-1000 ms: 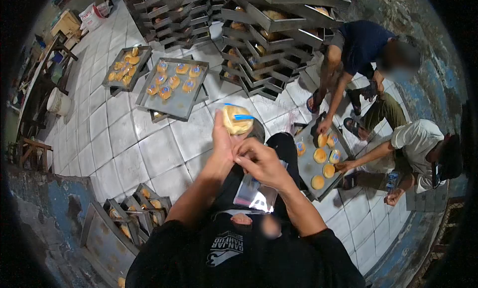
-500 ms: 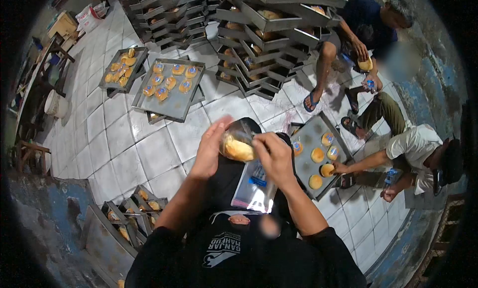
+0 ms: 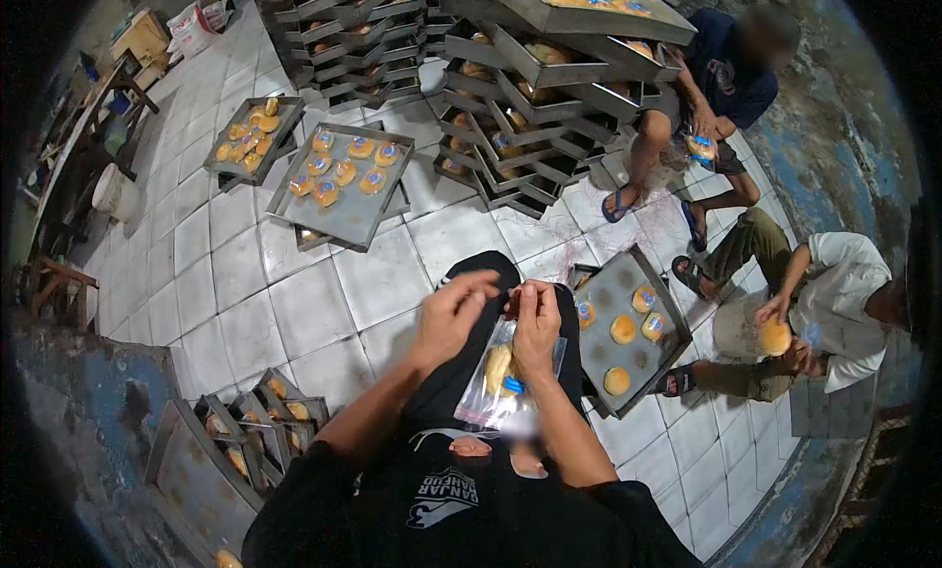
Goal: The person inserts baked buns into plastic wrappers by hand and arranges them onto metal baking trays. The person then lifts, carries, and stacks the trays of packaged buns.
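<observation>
My left hand (image 3: 453, 320) is raised over my lap, its fingers apart and nothing in them. Beside it, my right hand (image 3: 536, 325) is closed in a pinch at the gathered top of a clear plastic bag. Below those fingertips hangs the bagged bun (image 3: 498, 368), with a blue label on the bag. Flat clear plastic bags (image 3: 474, 408) lie on my lap behind and under it. The exact grip at the bag's neck is partly hidden by my fingers.
A tray (image 3: 638, 365) of buns stands at right. Two people sit beyond it, each holding a bun. Stacked trays (image 3: 549, 75) rise ahead. More bun trays (image 3: 345, 215) stand at left, others (image 3: 201, 475) at lower left. A white bucket (image 3: 116, 192) is far left.
My left hand has let go of the bagged bun, which now hangs lower, under my right hand. The person in white has lifted a bun from the right tray.
</observation>
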Motion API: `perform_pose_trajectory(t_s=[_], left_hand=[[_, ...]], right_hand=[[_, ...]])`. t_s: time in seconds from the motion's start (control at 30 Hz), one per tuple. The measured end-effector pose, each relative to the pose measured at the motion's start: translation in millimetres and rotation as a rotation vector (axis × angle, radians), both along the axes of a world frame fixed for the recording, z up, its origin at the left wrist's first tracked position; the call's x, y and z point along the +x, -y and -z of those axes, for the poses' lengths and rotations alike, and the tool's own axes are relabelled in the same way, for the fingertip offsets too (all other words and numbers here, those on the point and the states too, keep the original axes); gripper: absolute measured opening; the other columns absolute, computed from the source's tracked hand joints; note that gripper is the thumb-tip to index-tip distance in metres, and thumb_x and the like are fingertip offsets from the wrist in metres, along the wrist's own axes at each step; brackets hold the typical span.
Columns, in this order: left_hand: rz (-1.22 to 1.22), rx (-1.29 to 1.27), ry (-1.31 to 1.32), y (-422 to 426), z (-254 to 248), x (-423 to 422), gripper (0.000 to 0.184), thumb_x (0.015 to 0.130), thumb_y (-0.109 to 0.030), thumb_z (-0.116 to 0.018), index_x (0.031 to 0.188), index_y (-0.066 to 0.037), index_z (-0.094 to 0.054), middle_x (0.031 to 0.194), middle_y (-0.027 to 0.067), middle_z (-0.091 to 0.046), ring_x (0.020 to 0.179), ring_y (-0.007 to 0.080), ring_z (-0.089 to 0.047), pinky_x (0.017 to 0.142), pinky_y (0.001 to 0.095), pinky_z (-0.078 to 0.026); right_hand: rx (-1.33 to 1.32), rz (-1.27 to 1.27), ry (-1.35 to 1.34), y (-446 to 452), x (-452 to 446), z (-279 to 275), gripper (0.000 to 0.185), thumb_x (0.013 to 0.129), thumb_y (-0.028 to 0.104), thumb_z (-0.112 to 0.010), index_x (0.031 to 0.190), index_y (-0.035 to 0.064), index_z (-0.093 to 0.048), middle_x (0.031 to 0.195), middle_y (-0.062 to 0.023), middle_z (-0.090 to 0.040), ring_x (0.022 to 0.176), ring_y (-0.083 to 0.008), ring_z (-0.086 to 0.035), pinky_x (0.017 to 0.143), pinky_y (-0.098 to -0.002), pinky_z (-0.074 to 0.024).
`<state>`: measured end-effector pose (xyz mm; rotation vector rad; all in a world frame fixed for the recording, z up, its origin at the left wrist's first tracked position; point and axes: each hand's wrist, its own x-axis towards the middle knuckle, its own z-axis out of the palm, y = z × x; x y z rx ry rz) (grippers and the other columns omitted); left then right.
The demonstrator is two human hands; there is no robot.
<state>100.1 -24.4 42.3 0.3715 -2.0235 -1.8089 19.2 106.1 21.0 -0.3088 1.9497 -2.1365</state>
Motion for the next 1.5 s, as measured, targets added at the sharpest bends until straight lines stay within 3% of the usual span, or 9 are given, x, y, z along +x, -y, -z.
perform_pose_trajectory(t_s=[0.1,0.2,0.43,0.67,0.8,0.87,0.97,1.27,1.5], left_hand=[[0.378,-0.764,-0.249,15,-12,24,0.039,0.088,-0.013,-0.068,0.127,-0.011,-0.066,0.134,0.0155,-0.059,0.125,0.0277,-0.055,0.105,0.0447,-0.043],[0.613,-0.786,-0.208,10,-39,43,0.037,0.085,-0.015,-0.070,0.122,-0.013,-0.067,0.144,0.0161,-0.049,0.140,0.0342,-0.039,0.115,0.0528,-0.028],[0.554,-0.627,-0.152,25,4,25,0.032,0.084,-0.009,-0.069,0.116,-0.012,-0.068,0.140,0.0089,-0.056,0.135,0.0298,-0.048,0.112,0.0521,-0.033],[0.708,-0.958,-0.230,3,-14,39,0.023,0.079,-0.013,-0.074,0.102,-0.019,-0.073,0.144,0.0053,-0.053,0.141,0.0319,-0.039,0.114,0.0570,-0.030],[0.535,-0.577,-0.158,4,-2,22,0.015,0.088,-0.012,-0.069,0.103,-0.009,-0.070,0.127,0.0067,-0.063,0.125,0.0224,-0.054,0.107,0.0426,-0.040],[0.325,0.079,0.062,14,-4,22,0.013,0.096,-0.011,-0.064,0.107,-0.005,-0.066,0.117,0.0075,-0.066,0.113,0.0162,-0.060,0.101,0.0340,-0.045],[0.011,0.329,-0.105,18,10,9,0.015,0.103,-0.013,-0.055,0.110,-0.002,-0.060,0.105,0.0040,-0.066,0.099,0.0095,-0.060,0.089,0.0257,-0.048],[-0.077,0.314,-0.101,24,5,-10,0.019,0.104,-0.017,-0.054,0.101,-0.001,-0.062,0.093,0.0040,-0.066,0.085,0.0097,-0.059,0.080,0.0249,-0.048],[-0.151,0.183,-0.139,22,-16,-18,0.021,0.103,-0.016,-0.056,0.090,-0.001,-0.063,0.082,0.0031,-0.065,0.076,0.0090,-0.057,0.071,0.0249,-0.047]], right_hand=[[0.058,-0.052,-0.005,2,0,14,0.023,0.104,0.023,-0.055,0.107,0.0006,-0.057,0.086,-0.0042,-0.063,0.072,-0.0086,-0.056,0.065,-0.0246,-0.0484],[0.083,-0.106,0.061,14,-5,15,0.024,0.101,0.024,-0.060,0.107,0.0008,-0.058,0.085,-0.0027,-0.063,0.072,-0.0078,-0.056,0.065,-0.0234,-0.0473],[-0.165,-0.291,0.426,1,-19,14,0.014,0.100,0.019,-0.062,0.104,0.0055,-0.060,0.086,-0.0036,-0.064,0.071,-0.0085,-0.058,0.066,-0.0227,-0.0506],[-0.288,-0.202,0.618,-11,-16,20,0.015,0.098,0.022,-0.065,0.101,0.0083,-0.059,0.085,-0.0042,-0.065,0.070,-0.0114,-0.061,0.066,-0.0257,-0.0542],[-0.472,-0.236,0.749,-24,-29,10,0.016,0.098,0.020,-0.065,0.105,0.0063,-0.061,0.092,-0.0065,-0.066,0.075,-0.0145,-0.062,0.068,-0.0276,-0.0547],[-0.286,-0.223,0.507,-38,-31,-10,0.020,0.101,0.024,-0.061,0.107,0.0042,-0.063,0.091,-0.0045,-0.066,0.078,-0.0126,-0.061,0.074,-0.0270,-0.0529],[-0.117,-0.228,0.271,-40,-18,-27,0.030,0.104,0.028,-0.055,0.109,0.0008,-0.066,0.094,-0.0027,-0.068,0.086,-0.0094,-0.061,0.080,-0.0258,-0.0498],[0.330,-0.142,-0.520,-23,-8,-38,0.025,0.100,0.019,-0.058,0.105,-0.0037,-0.067,0.092,-0.0160,-0.068,0.080,-0.0272,-0.066,0.075,-0.0346,-0.0512],[0.410,-0.173,-0.660,-18,-12,-98,0.021,0.095,0.016,-0.063,0.086,-0.0020,-0.066,0.074,-0.0160,-0.057,0.065,-0.0320,-0.058,0.061,-0.0401,-0.0456]])
